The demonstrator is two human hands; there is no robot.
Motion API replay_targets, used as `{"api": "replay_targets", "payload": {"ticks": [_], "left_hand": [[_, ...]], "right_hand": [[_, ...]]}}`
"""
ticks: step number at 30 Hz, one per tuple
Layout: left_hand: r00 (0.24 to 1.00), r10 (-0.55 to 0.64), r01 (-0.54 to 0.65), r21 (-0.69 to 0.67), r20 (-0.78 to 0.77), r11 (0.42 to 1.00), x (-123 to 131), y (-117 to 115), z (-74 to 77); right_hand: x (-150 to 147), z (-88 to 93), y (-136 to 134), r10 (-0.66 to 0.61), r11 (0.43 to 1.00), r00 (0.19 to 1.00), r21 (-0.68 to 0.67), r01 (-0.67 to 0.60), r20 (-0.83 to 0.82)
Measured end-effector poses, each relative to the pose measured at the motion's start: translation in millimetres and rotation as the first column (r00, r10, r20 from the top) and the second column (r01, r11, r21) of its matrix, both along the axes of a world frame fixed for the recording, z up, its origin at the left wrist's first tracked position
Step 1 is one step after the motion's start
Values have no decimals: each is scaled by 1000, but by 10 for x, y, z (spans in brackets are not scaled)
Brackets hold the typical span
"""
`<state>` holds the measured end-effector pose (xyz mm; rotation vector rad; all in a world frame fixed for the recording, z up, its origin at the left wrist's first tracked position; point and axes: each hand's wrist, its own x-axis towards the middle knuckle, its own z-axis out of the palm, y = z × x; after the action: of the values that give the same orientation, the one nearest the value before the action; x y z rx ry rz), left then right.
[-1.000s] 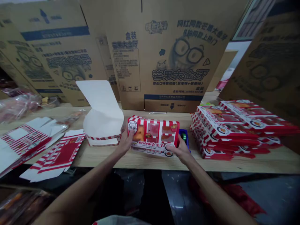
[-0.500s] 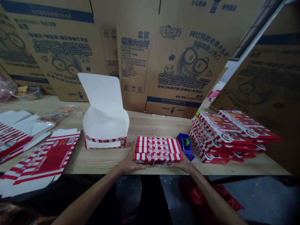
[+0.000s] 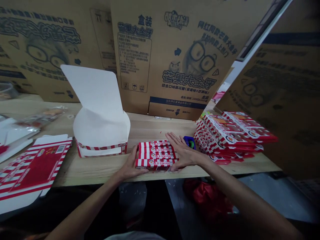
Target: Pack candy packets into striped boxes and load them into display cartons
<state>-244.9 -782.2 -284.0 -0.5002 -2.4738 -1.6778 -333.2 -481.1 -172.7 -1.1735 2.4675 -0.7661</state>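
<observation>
A row of several thin red-and-white striped snack boxes (image 3: pixel 156 155), packed side by side, rests near the table's front edge. My left hand (image 3: pixel 131 165) grips its left end, thumb along the front. Across the right end lies my right hand (image 3: pixel 182 151), thumb at the front corner and fingers stretched over the top to the back. Left of the row stands a larger striped display box (image 3: pixel 100 133), its white lid raised; its inside is mostly hidden. A blue tape dispenser (image 3: pixel 189 141) is partly covered behind my right hand.
Stacked striped snack boxes (image 3: pixel 232 136) stand on the right. Flat printed cartons (image 3: pixel 40 163) lie at left, overhanging the front edge. Clear plastic packets (image 3: pixel 47 115) lie behind them. Large brown cardboard cartons (image 3: pixel 172 60) wall off the back. A red bag (image 3: pixel 210 198) is on the floor.
My right hand has moved from beneath the row's right end up over its top and right side. The left hand still holds the left end. The camera view has shifted.
</observation>
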Motion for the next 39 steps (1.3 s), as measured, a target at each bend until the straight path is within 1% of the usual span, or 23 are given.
{"api": "replay_targets", "payload": {"ticks": [1,2,3,5,7,9,10,11,12,13,15,16,17,19,20,21,22,24,26,30,34,37,39], "left_hand": [[1000,-3,3,8,-13,1000,5,1,-3],[1000,-2,2,15,-24,1000,10,1,-8],[1000,2,-1,22,-28,1000,15,2,-17],[1000,7,-7,35,-17,999,28,9,-34],[1000,17,-19,60,24,998,45,26,-39],[996,36,-45,109,83,993,59,48,-28],[993,53,-66,135,102,989,62,58,-19],[991,72,-89,158,112,983,60,65,-10],[990,87,-106,173,113,979,53,68,-3],[989,97,-116,180,109,977,43,68,2],[990,103,-119,175,97,977,15,58,6],[991,100,-115,170,94,979,1,51,5],[991,98,-112,164,89,980,-10,46,5],[992,96,-107,158,77,982,-22,45,7],[993,94,-105,160,75,982,-22,50,10],[993,93,-104,166,76,981,-18,58,14],[993,94,-106,174,78,979,-13,66,18],[993,96,-109,190,73,976,-1,81,20],[994,99,-106,192,45,976,-2,83,7],[995,98,-98,185,7,978,-53,71,-53],[996,83,-83,152,6,985,-54,114,-69],[996,79,-80,-21,-38,997,114,83,36],[980,126,-151,-160,-153,976,294,-91,192]], "right_hand": [[-15,-68,11,-68,993,997,-98,73,48],[-8,-156,31,-160,957,979,-223,185,127],[19,-253,47,-245,886,941,-340,314,232],[120,-435,32,-337,690,821,-473,548,461],[242,-559,-73,-347,531,701,-486,694,623],[342,-617,-232,-349,399,623,-491,775,700],[374,-631,-305,-347,344,600,-498,796,721],[394,-641,-359,-346,307,587,-503,808,732],[400,-649,-387,-348,292,582,-505,812,735],[394,-654,-385,-356,297,584,-504,811,730],[343,-644,-295,-401,365,613,-494,789,681],[301,-616,-220,-428,439,647,-481,759,630],[252,-568,-139,-442,543,702,-457,705,558],[140,-404,-7,-385,791,846,-342,508,368],[86,-299,23,-317,891,910,-245,382,266],[38,-187,21,-236,956,957,-134,260,168],[-2,-79,-11,-152,988,985,-24,154,76],[-46,95,-143,-12,988,997,155,24,-79],[-42,186,-306,90,963,983,267,-45,-159],[39,170,-545,158,920,969,384,-74,-191],[110,93,-654,124,905,967,426,-18,-223],[97,136,-565,87,921,977,389,-4,-196],[29,273,-402,37,946,986,323,19,-166]]}}
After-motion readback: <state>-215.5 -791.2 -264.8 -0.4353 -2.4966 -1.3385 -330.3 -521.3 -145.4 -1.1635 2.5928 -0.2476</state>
